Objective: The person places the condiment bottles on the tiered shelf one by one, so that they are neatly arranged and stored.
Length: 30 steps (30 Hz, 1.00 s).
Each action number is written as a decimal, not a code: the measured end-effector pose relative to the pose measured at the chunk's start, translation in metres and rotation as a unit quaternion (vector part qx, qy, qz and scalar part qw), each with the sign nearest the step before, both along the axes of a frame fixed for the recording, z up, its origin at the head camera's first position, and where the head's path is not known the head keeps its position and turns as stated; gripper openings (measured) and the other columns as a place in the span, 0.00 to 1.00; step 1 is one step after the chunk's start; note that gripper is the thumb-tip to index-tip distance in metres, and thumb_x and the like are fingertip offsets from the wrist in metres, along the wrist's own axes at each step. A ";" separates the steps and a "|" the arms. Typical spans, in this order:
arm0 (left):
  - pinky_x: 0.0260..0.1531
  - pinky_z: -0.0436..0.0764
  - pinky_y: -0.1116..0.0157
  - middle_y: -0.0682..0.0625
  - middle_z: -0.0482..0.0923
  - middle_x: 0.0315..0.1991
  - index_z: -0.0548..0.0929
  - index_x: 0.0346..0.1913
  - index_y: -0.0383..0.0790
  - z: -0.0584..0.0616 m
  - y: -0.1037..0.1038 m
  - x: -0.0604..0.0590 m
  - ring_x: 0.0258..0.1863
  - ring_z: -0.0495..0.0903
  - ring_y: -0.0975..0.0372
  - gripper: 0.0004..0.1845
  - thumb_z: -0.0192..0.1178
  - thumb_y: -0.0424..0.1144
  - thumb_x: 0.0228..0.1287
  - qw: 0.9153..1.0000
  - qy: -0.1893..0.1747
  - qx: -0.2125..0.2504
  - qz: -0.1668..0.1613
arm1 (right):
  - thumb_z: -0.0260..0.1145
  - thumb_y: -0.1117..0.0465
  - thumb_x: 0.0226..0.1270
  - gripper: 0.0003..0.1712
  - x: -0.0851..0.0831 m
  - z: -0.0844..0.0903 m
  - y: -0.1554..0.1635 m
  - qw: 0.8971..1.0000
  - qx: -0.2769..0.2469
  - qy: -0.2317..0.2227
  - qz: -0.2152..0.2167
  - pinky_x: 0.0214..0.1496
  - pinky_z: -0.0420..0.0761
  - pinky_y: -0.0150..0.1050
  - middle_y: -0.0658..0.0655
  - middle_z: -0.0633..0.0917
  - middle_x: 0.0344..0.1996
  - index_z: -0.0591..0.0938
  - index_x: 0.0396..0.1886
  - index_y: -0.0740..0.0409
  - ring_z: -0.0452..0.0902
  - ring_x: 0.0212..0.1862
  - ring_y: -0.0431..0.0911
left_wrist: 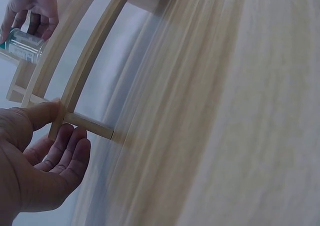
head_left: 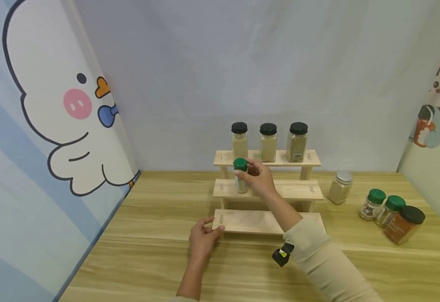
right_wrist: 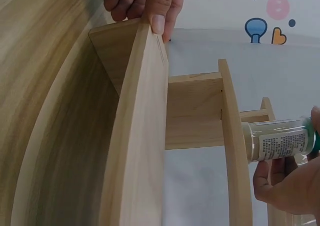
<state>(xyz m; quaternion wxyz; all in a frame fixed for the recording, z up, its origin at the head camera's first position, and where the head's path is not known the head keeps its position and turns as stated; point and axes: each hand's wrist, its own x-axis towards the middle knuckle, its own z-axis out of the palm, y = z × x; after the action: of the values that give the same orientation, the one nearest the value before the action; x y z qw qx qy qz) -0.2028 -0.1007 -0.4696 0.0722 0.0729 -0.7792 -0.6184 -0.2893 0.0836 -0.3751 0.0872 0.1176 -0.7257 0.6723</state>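
A three-step wooden rack stands at the middle of the table. My right hand grips a green-lidded spice jar that stands upright at the left end of the middle step. The right wrist view shows the same jar with my fingers curled round it. My left hand holds the left corner of the bottom step, thumb on top. In the left wrist view the thumb presses on the board's edge and the other fingers curl loosely under it. Three black-lidded jars line the top step.
On the table to the right of the rack stand a silver-lidded jar, two green-lidded jars, and a black-lidded jar of orange powder. Cartoon-printed walls close off the left, back and right sides.
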 end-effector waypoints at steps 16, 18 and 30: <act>0.17 0.71 0.67 0.46 0.76 0.20 0.78 0.52 0.31 -0.001 -0.004 0.000 0.19 0.77 0.55 0.25 0.70 0.35 0.50 1.000 0.001 0.000 -0.006 | 0.70 0.65 0.57 0.30 0.002 -0.005 -0.007 1.000 -0.018 0.009 -0.002 0.49 0.75 0.45 0.64 0.79 0.48 0.73 0.60 0.63 0.75 0.49 0.54; 0.17 0.71 0.67 0.46 0.76 0.21 0.78 0.52 0.31 -0.002 -0.003 0.000 0.19 0.76 0.56 0.25 0.70 0.35 0.50 1.000 -0.003 0.001 -0.008 | 0.69 0.64 0.58 0.32 0.006 -0.006 -0.004 1.000 -0.012 -0.005 0.004 0.51 0.74 0.47 0.64 0.78 0.50 0.71 0.63 0.60 0.74 0.52 0.54; 0.18 0.72 0.65 0.46 0.76 0.22 0.78 0.53 0.33 -0.004 -0.001 -0.002 0.19 0.76 0.57 0.25 0.70 0.36 0.50 1.000 0.000 -0.006 -0.002 | 0.65 0.65 0.62 0.27 0.048 0.002 0.035 0.999 0.023 -0.023 -0.001 0.55 0.69 0.51 0.64 0.72 0.57 0.71 0.61 0.60 0.66 0.59 0.57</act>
<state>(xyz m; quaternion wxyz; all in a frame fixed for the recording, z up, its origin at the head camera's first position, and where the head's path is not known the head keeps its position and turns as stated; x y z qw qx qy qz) -0.2044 -0.1016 -0.4733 0.0717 0.0707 -0.7832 -0.6136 -0.2414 0.1182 -0.3732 0.0685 0.1029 -0.7432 0.6575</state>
